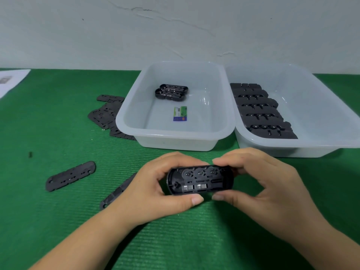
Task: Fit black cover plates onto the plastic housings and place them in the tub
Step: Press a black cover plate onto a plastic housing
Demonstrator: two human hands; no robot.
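Both hands grip one black housing [199,181] just above green mat [58,221], open side up: L hand [155,189] fingers curled round L end, R hand [259,184] pinching R end. Cover plate [71,175] lies well L; another [116,190] partly hidden under L hand, prob. same type. Two housings [171,91] in near tub [175,141].

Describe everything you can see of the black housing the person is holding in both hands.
The housing is a long, oval-ended shell of black plastic, held lengthwise above the green mat, its open side facing the camera. Inside show three round sockets in a row along the far edge, small slots in the middle, and two pale metallic contacts near the close edge. No cover plate is on it yet. The left hand grips its left end and the right hand its right end, thumbs on the near rim, fingers over the far rim.
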